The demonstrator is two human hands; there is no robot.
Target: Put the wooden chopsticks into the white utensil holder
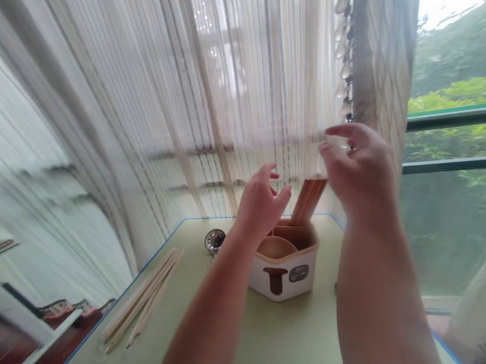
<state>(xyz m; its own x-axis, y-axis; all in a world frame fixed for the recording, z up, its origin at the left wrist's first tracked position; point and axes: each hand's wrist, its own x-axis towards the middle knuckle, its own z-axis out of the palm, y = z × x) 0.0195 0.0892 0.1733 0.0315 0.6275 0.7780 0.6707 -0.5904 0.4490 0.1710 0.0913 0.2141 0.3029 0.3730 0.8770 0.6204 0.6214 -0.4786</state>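
Observation:
My left hand (263, 200) hovers just above the white utensil holder (261, 276), its thumb and fingers apart with nothing between them. My right hand (362, 167) is raised higher, to the right of the holder; its thumb and index finger are spread and nothing shows in them. A bundle of reddish-brown chopsticks (308, 202) stands tilted to the right in the back of the holder. At the holder's front, a rounded brown piece (277, 246) shows inside the brown rim. A metal slotted ladle (214, 240) lies to the left, its handle partly hidden by my left forearm.
Several pale wooden chopsticks (145, 299) lie in a loose bunch on the left of the pale green table (176, 350), which has blue edging. A striped sheer curtain (169, 98) hangs behind the table. At the right is a window with green rails (457, 118).

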